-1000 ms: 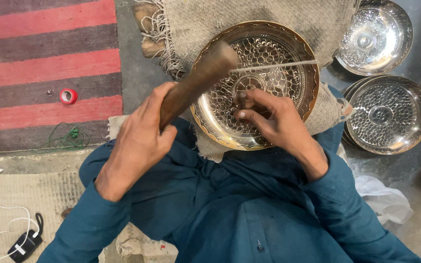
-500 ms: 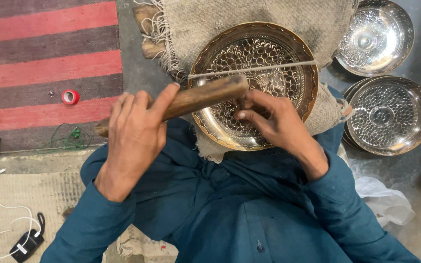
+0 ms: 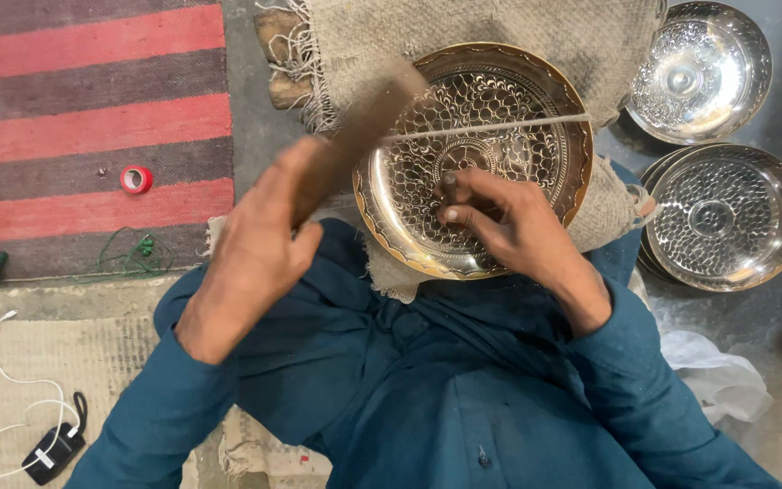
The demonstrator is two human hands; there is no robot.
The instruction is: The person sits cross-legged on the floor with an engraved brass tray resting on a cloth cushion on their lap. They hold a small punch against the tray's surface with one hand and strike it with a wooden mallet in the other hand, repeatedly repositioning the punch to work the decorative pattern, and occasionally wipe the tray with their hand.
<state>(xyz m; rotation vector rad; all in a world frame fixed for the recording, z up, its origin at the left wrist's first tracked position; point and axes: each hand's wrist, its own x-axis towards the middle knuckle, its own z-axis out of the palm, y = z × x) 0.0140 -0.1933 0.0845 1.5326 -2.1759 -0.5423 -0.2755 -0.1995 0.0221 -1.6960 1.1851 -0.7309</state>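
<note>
The brass plate point(image 3: 477, 154) on burlap in the lap looks chased nearly all over. Left hand point(image 3: 260, 244) grips a blurred mallet point(image 3: 359, 127); right hand point(image 3: 513, 226) fingers pinch a hidden punch near the plate's centre (two finished-looking silver plates point(image 3: 717, 145) lie right of it).

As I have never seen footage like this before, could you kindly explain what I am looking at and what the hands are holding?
This is a single view from a camera worn on a person's head, looking down at their own lap and hands; there is no machine. The left hand grips a wooden mallet, blurred by motion. The right hand rests its fingers on a patterned brass plate, pinching something too small to make out. The plate lies on burlap cloth, with a thin string across it. To the right sit two silvery plates. To the left lie a striped rug and a red tape roll.
</note>
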